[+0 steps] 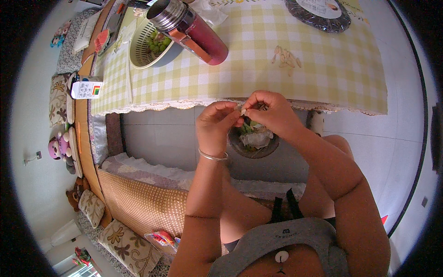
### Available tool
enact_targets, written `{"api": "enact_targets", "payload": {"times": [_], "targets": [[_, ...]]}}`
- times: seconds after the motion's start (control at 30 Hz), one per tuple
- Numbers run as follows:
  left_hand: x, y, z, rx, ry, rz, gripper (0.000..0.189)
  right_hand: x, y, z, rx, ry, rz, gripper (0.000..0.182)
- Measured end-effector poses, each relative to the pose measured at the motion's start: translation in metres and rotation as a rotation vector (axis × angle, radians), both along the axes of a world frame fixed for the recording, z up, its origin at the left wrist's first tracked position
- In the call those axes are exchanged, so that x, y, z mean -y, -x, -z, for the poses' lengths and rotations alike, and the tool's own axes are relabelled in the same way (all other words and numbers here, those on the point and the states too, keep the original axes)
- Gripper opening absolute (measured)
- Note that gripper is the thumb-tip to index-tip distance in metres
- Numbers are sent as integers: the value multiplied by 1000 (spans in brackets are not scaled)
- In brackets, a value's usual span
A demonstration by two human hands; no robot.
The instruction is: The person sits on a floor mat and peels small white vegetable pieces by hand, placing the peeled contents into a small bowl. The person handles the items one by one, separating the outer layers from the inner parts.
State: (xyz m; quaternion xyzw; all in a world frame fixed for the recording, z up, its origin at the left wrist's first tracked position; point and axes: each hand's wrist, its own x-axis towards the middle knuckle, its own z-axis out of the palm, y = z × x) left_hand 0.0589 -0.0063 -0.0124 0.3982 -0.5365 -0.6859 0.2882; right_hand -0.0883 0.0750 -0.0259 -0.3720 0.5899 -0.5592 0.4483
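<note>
My left hand and my right hand meet just off the table's near edge, fingertips together. Pinched between them is a small pale piece, perhaps a seed or bit of shell; the fingers partly hide it. Below the hands a round waste bin on the floor contains green scraps and a crumpled clear plastic bag. On the checked tablecloth, ahead of my right hand, lies a loose pile of pale seeds or shells.
A red vacuum flask, its top uncapped, stands beside a plastic colander holding green grapes. A dark plastic-wrapped package rests at the far right. To the left are a small white box and a sofa with a woven mat.
</note>
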Motion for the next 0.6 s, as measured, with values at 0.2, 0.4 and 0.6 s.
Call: {"api": "enact_targets", "payload": {"times": [0.2, 0.4, 0.6], "targets": [[-7, 2, 2, 249, 382, -36, 16, 3, -6, 7, -9, 97, 138, 9], [-13, 5, -9, 464, 917, 57, 20, 2, -5, 1, 10, -19, 48, 11], [-15, 4, -13, 430, 890, 97, 24, 2, -1, 10, 164, -143, 15, 12]]}}
